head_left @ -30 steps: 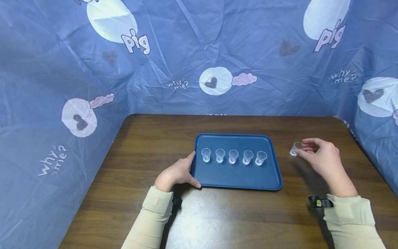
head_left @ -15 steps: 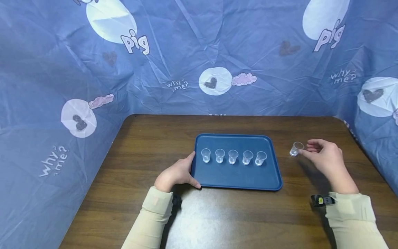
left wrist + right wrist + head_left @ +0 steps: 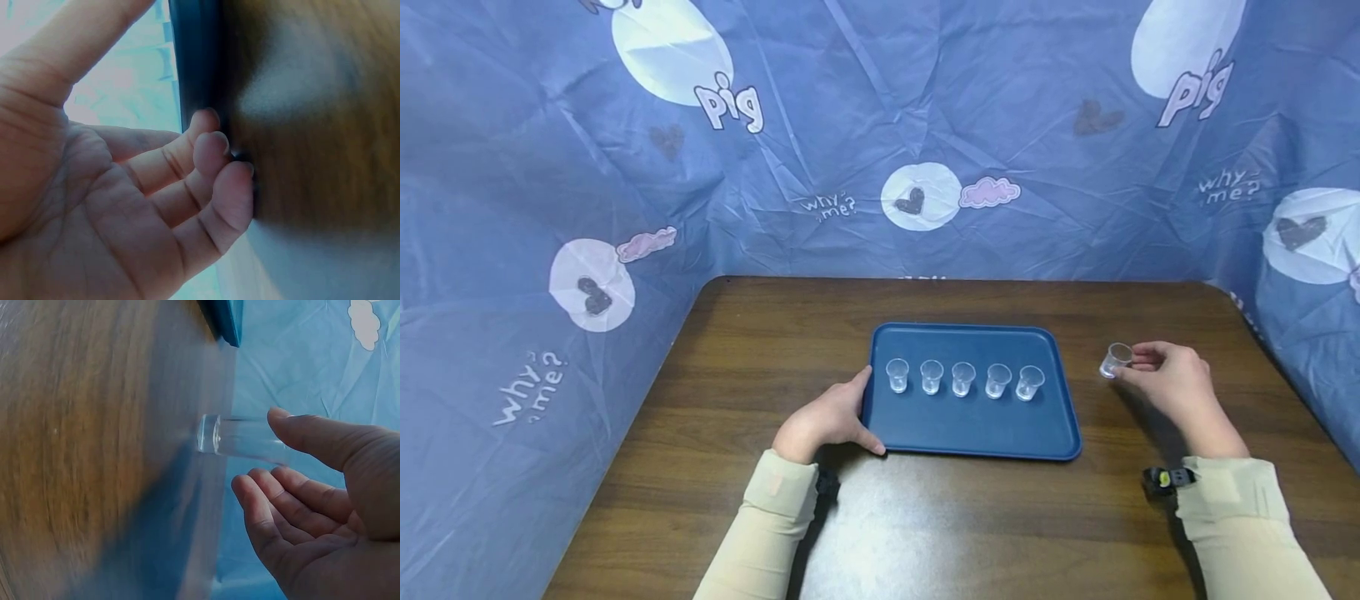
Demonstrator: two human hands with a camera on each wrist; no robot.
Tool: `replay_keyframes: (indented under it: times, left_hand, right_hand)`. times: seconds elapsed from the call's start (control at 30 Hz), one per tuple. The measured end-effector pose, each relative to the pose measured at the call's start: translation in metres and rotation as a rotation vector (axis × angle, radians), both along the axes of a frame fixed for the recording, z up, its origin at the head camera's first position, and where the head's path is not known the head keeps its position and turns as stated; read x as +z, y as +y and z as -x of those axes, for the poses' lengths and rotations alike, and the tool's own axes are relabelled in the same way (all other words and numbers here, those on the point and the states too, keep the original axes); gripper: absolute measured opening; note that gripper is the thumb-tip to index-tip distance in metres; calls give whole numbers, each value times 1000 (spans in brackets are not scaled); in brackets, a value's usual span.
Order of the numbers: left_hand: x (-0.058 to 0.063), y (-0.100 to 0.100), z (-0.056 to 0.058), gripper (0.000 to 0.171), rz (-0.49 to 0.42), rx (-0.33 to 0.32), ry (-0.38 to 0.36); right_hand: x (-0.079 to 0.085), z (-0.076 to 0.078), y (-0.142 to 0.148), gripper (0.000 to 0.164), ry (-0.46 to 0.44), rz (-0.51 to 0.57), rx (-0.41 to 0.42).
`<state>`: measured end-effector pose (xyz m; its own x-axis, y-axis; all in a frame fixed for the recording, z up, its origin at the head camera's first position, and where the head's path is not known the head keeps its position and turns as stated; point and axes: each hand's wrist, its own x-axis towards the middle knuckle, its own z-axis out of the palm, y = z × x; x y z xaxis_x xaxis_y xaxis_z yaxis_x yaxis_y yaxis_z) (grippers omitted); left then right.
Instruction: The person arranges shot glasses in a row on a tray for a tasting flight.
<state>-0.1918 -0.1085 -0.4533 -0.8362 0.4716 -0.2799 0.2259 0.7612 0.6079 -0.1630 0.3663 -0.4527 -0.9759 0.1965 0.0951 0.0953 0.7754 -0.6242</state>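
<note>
My left hand [image 3: 823, 421] holds the blue tray [image 3: 970, 429] at its near left corner, thumb at the near edge and fingers by the left edge. In the left wrist view, several curled fingertips [image 3: 212, 150] rest by the tray's dark rim. A row of clear shot glasses [image 3: 962, 379] stands upright across the tray. Right of the tray, another clear shot glass [image 3: 1115, 360] stands alone on the table. My right hand [image 3: 1168, 379] is around it with the thumb at the rim; in the right wrist view the fingers [image 3: 253, 506] are apart from the glass.
The brown wooden table [image 3: 1000, 533] extends around the tray on all sides. Blue patterned cloth [image 3: 820, 125] hangs behind it and along both sides.
My right hand drew back slightly to the right from the single shot glass, then came in close around it again. The tray, its glasses and my left hand have stayed put.
</note>
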Motion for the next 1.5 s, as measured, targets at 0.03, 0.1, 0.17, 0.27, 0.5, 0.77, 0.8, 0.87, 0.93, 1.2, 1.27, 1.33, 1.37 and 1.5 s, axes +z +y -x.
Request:
replay_keyframes:
  times: [0.03, 0.1, 0.17, 0.27, 0.5, 0.77, 0.8, 0.87, 0.93, 1.2, 1.27, 1.33, 1.37, 1.5]
  left_hand:
    - [0, 0, 0, 130, 2, 0, 0]
    - [1, 1, 0, 130, 2, 0, -2]
    - [2, 1, 0, 129, 2, 1, -2]
    - [2, 1, -1, 129, 1, 1, -4]
    - [3, 2, -1, 130, -4, 4, -8]
    - [3, 3, 0, 130, 3, 2, -14]
    - [3, 3, 0, 130, 4, 2, -13]
    - [3, 3, 0, 130, 4, 2, -11]
    - [2, 3, 0, 130, 5, 2, -11]
    - [2, 3, 0, 130, 12, 9, -16]
    - [2, 3, -1, 130, 11, 8, -14]
    - [2, 3, -1, 130, 11, 7, -11]
    - [2, 3, -1, 130, 11, 6, -9]
    - [3, 3, -1, 130, 13, 5, -7]
  right_hand:
    - [-1, 1, 0, 48, -2, -4, 4]
    - [-3, 3, -1, 48, -8, -13, 7]
    - [-4, 4, -1, 48, -19, -20, 6]
    - [-6, 5, -2, 46, -38, -26, -2]
    - [-8, 7, -3, 39, -16, -45, -4]
    - [-9, 6, -5, 37, 3, -39, -10]
    - [-9, 5, -6, 37, 6, -39, -6]
    - [-7, 3, -8, 37, 8, -35, -2]
    - [-6, 1, -10, 37, 9, -34, 1]
    - [1, -5, -25, 35, 19, -27, 68]
    - [3, -6, -30, 35, 27, -17, 92]
    - [5, -7, -35, 34, 37, -6, 119]
    - [6, -7, -38, 33, 42, 1, 135]
    - [8, -8, -48, 32, 32, 21, 193]
